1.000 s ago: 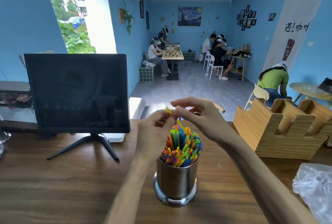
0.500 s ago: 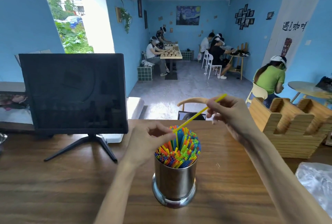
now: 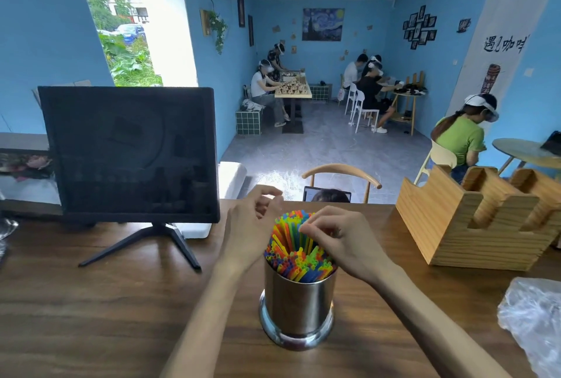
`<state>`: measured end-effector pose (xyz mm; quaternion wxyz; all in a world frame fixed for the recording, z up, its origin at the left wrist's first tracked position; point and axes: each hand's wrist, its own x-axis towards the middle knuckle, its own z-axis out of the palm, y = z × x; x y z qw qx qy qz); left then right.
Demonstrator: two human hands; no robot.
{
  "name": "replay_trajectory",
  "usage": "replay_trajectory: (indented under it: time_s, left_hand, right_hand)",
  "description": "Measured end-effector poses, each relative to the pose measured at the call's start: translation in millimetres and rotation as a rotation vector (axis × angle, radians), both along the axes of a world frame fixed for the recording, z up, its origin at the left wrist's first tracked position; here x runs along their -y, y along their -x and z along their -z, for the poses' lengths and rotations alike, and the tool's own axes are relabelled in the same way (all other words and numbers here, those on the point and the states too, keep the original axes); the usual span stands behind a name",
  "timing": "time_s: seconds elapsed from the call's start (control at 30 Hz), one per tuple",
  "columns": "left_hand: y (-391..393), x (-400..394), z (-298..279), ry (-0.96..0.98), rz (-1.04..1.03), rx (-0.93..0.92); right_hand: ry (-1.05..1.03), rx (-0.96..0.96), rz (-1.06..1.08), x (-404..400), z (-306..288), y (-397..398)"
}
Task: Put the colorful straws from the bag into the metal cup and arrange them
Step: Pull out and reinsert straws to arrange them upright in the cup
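- Right hand point(image 3: 343, 244): positioned over the right side of the straws point(image 3: 296, 251), palm down, fingers curled, fingertips point(image 3: 306, 227) pinching among the upper straw ends.
- Left hand point(image 3: 252, 232): on the other side of the bundle, just left of it, fingers curled loosely; whether it grips a straw cannot be determined.
- Straws: multicoloured bundle standing upright between the two hands, fanned slightly, lower ends inside the metal cup point(image 3: 299, 304).
- Metal cup: directly below the hands, upright on the wooden table point(image 3: 106, 301), flared base in contact with the surface.
- Clear plastic bag point(image 3: 534, 320): lying on the table to the right of the right forearm, well apart from the cup, partly cut off by the frame edge.
- Wooden slotted holder point(image 3: 473, 219): on the table, right of the right hand and farther back.
- Dark monitor point(image 3: 127, 153): left of the left hand, standing on a splayed-leg stand, screen off.
- Wooden chair back point(image 3: 343, 172): beyond the hands, past the far table edge.
- Far room: several seated people at tables against blue walls.
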<state>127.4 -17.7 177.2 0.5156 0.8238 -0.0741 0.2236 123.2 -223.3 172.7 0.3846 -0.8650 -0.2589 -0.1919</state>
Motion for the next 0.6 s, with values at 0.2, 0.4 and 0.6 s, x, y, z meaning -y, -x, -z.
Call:
replay_trajectory:
  time_s: [0.2,0.4,0.6]
  left_hand:
    - [-25,8,-1,-0.238,0.087,-0.240]
    - [-29,7,-6,-0.199,0.070,-0.254]
    - [-22,3,-17,0.022,-0.036,-0.105]
  right_hand:
    - [-0.041,-0.059,-0.002,-2,0,4]
    - [-0.075,-0.086,0.003,2,1,5]
    - [-0.211,-0.128,-0.029,4,-1,5]
